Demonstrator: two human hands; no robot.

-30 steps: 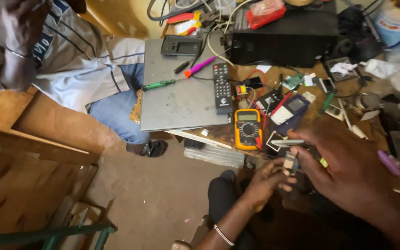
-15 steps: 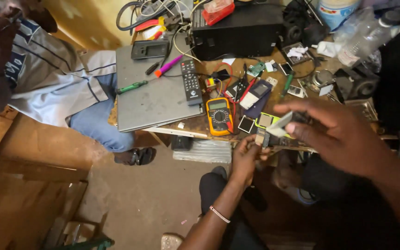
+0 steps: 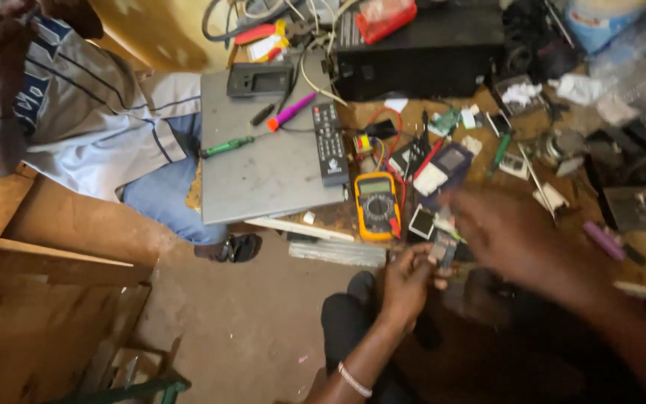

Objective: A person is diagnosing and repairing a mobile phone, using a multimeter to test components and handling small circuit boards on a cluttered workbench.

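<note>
My left hand [image 3: 405, 283] is low in the middle, its fingers pinched on a small dark electronic part [image 3: 443, 251]. My right hand [image 3: 514, 239] reaches in from the right and is blurred; its fingers meet the same small part, and I cannot tell how firmly they hold it. Both hands hover just in front of the workbench edge, close to a yellow multimeter [image 3: 377, 204] and a small white square screen [image 3: 421, 222].
A grey closed laptop [image 3: 263, 161] carries a black remote [image 3: 330, 142], a green screwdriver [image 3: 227, 146] and a pink tool [image 3: 290, 112]. A black box [image 3: 428, 56] stands behind. Small parts litter the wooden bench [image 3: 555, 179]. A seated person [image 3: 76, 120] is at the left.
The view has shifted, so the bench sits slightly higher and to the right. My right hand has moved left and down over the part; my left hand keeps holding it.
</note>
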